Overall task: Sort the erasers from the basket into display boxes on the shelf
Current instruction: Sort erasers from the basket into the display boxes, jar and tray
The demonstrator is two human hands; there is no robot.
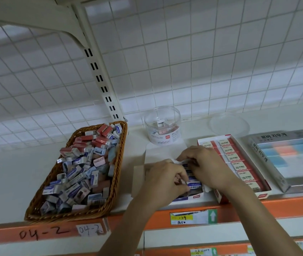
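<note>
A wicker basket (117, 174) on the shelf's left holds several loose erasers (78, 172) in red, blue and white sleeves. To its right stands a white display box (137, 180) with blue-sleeved erasers (195, 185) in a row. My left hand (165, 183) is over the box's near end, its curled fingers pinching a blue eraser there. My right hand (204, 163) lies over the row farther back, fingertips pressing on the erasers. Both hands hide most of the box's contents.
A red display box (219, 197) of 2B erasers sits right of the white box, then a grey box (268, 163) of pastel erasers. A clear round tub (162, 124) and its lid (229, 124) stand behind. The shelf edge (165, 218) carries orange price labels.
</note>
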